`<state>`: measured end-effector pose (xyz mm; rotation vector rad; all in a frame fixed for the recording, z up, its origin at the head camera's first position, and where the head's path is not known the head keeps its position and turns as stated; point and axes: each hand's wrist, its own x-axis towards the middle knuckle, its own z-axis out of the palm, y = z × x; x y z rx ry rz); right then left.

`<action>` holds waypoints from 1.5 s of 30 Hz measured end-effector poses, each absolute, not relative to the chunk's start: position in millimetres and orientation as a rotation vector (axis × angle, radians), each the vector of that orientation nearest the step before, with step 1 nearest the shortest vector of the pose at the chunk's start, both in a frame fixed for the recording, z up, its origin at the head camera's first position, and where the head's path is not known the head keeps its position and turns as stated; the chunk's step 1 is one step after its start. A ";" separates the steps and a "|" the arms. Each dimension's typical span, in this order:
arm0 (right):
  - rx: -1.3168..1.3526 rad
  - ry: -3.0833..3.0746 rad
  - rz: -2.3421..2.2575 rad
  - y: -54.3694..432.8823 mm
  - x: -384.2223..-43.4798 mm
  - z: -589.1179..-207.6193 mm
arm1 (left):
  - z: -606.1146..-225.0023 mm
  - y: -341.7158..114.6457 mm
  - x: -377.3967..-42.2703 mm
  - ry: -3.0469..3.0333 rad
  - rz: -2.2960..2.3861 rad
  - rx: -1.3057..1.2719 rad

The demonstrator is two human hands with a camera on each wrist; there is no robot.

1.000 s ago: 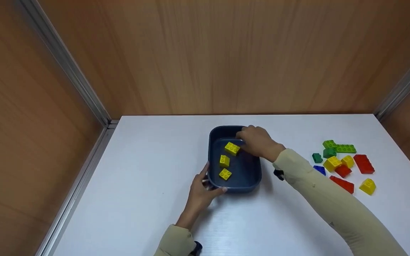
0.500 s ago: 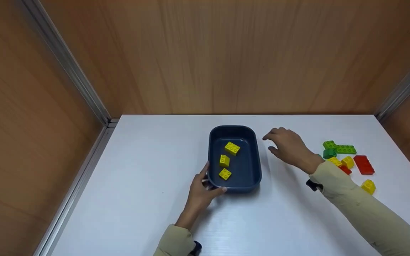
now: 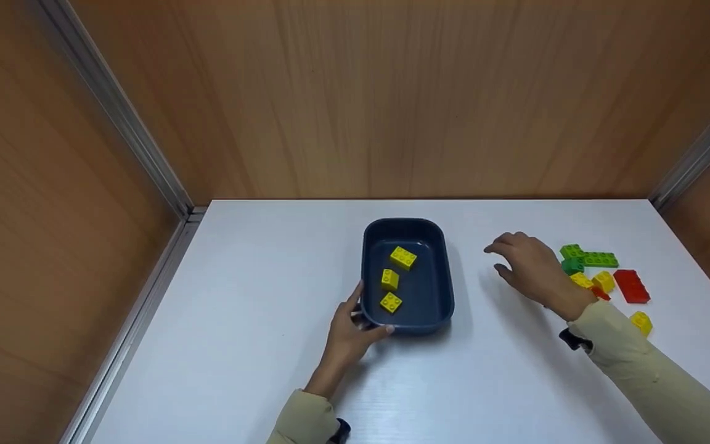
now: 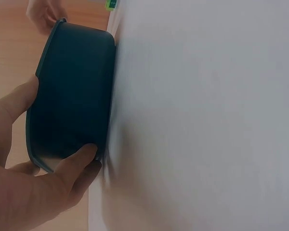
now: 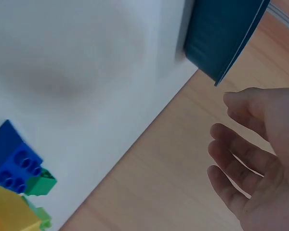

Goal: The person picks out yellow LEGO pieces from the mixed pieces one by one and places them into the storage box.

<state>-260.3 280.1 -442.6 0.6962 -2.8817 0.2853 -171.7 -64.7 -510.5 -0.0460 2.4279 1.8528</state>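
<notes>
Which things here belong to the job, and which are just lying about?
Likely the job:
navy tray, gripped by left hand
three yellow toy bricks inside
right hand, empty

Lying about, may yet belong:
red bricks
green bricks
loose yellow bricks
blue brick

Passable across the flat white tabletop (image 3: 238,308) between dark-blue rectangular tray (image 3: 426,283) and right hand (image 3: 534,268); obstructed at tray's near-left corner by left hand (image 3: 347,336), rightward by multicoloured studded bricks (image 3: 603,282).

Has the right hand (image 3: 530,269) out of the dark blue tray (image 3: 427,299) now, farther right than half a second ago and nearer the toy building bricks (image 3: 603,282). Uncovers the tray's far right corner; in the head view, hides behind the right sleeve (image 3: 651,370) a long red brick.
</notes>
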 end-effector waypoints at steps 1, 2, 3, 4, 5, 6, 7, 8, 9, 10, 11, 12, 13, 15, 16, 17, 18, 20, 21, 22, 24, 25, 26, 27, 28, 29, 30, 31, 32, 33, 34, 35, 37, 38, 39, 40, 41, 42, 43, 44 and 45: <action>0.687 -2.886 0.288 283.7 -259.1 -443.1 | -510.4 -64.4 -171.7 2.429 1.852 -0.043; 0.674 -2.893 0.295 287.3 -258.0 -443.8 | -510.5 -64.3 -171.6 2.428 1.853 -0.040; 0.664 -2.897 0.299 290.7 -257.1 -444.9 | -510.5 -64.0 -171.4 2.424 1.854 -0.045; 0.653 -2.899 0.303 294.1 -256.1 -446.3 | -510.4 -63.9 -171.2 2.425 1.853 -0.041; 0.640 -2.905 0.315 298.0 -254.9 -447.6 | -510.2 -63.8 -171.2 2.423 1.854 -0.037; 0.624 -2.914 0.325 301.6 -253.8 -448.6 | -510.3 -63.7 -171.1 2.423 1.852 -0.036; 0.608 -2.920 0.332 305.5 -252.6 -449.8 | -510.2 -63.7 -171.1 2.420 1.853 -0.036; 0.595 -2.924 0.337 309.5 -251.7 -451.1 | -509.9 -63.6 -171.1 2.416 1.857 -0.032; 0.582 -2.925 0.339 313.4 -250.6 -451.9 | -509.6 -63.3 -171.1 2.413 1.861 -0.028; 0.565 -2.927 0.340 317.4 -249.5 -452.4 | -509.8 -63.2 -171.4 2.409 1.867 -0.024; 0.549 -2.932 0.341 321.5 -248.6 -452.7 | -509.7 -62.9 -171.6 2.405 1.872 -0.023; 0.536 -2.931 0.336 325.7 -247.7 -453.2 | -509.8 -62.6 -171.9 2.405 1.873 -0.022; 0.529 -2.927 0.330 329.9 -246.9 -453.9 | -509.8 -62.3 -172.3 2.404 1.875 -0.020; 0.509 -2.927 0.335 337.3 -244.6 -454.8 | -509.6 -62.0 -172.5 2.414 1.866 -0.019; 0.501 -2.928 0.341 340.9 -243.2 -455.3 | -509.6 -61.8 -172.8 2.418 1.861 -0.025; 0.491 -2.930 0.350 344.6 -241.7 -456.1 | -509.2 -61.5 -172.8 2.422 1.856 -0.028; 0.482 -2.931 0.358 347.9 -240.0 -456.8 | -509.1 -61.3 -172.8 2.427 1.851 -0.027; 0.458 -2.930 0.377 353.8 -235.9 -458.7 | -508.6 -61.0 -172.4 2.428 1.852 -0.025; 0.451 -2.924 0.380 356.8 -233.9 -460.1 | -508.7 -60.7 -172.3 2.425 1.853 -0.030; 0.448 -2.914 0.382 359.6 -232.1 -461.7 | -508.8 -60.6 -172.1 2.424 1.854 -0.027; 0.443 -2.890 0.379 365.0 -228.4 -464.9 | -509.0 -60.5 -171.6 2.418 1.856 -0.023; 0.442 -2.878 0.378 367.5 -227.0 -466.3 | -509.0 -60.5 -171.5 2.414 1.857 -0.027; 0.438 -2.870 0.378 369.9 -225.9 -467.8 | -509.4 -60.5 -171.5 2.412 1.856 -0.030; 0.428 -2.865 0.384 372.2 -224.9 -469.0 | -509.5 -60.5 -171.4 2.413 1.855 -0.029; 0.421 -2.862 0.388 374.2 -223.9 -470.0 | -509.7 -60.6 -171.5 2.412 1.856 -0.031; 0.407 -2.864 0.392 376.1 -223.0 -470.8 | -509.6 -60.8 -171.5 2.411 1.858 -0.034; 0.394 -2.868 0.400 377.7 -222.2 -471.6 | -509.7 -60.9 -171.5 2.411 1.860 -0.034; 0.383 -2.874 0.404 379.3 -221.5 -472.3 | -509.8 -61.0 -171.5 2.411 1.862 -0.036; 0.368 -2.883 0.411 380.7 -220.8 -473.0 | -509.8 -61.1 -171.4 2.412 1.864 -0.036; 0.361 -2.889 0.411 382.0 -220.1 -473.6 | -509.8 -61.3 -171.3 2.411 1.866 -0.036; 0.359 -2.893 0.408 383.3 -219.5 -474.3 | -509.9 -61.4 -171.1 2.409 1.867 -0.039; 0.351 -2.900 0.408 384.6 -218.9 -474.9 | -509.9 -61.3 -171.0 2.408 1.868 -0.041; 0.341 -2.909 0.401 387.1 -218.0 -476.2 | -509.9 -61.0 -170.8 2.407 1.867 -0.044; 0.334 -2.912 0.396 388.1 -217.5 -476.9 | -509.9 -60.8 -170.7 2.408 1.865 -0.045; 0.332 -2.912 0.387 389.1 -217.0 -477.6 | -509.9 -60.7 -170.6 2.410 1.863 -0.047; 0.328 -2.911 0.382 390.1 -216.5 -478.3 | -509.9 -60.6 -170.6 2.411 1.864 -0.046; 0.322 -2.909 0.380 391.0 -216.0 -479.0 | -509.7 -60.4 -170.6 2.412 1.865 -0.043; 0.322 -2.900 0.370 391.9 -215.5 -479.7 | -509.6 -60.4 -170.7 2.417 1.866 -0.033; 0.321 -2.893 0.362 392.7 -215.0 -480.5 | -509.8 -60.5 -170.8 2.421 1.866 -0.025; 0.321 -2.886 0.355 393.5 -214.6 -481.3 | -509.6 -60.5 -170.8 2.424 1.869 -0.017; 0.322 -2.879 0.349 394.3 -214.3 -482.1 | -509.3 -60.5 -170.8 2.424 1.873 -0.010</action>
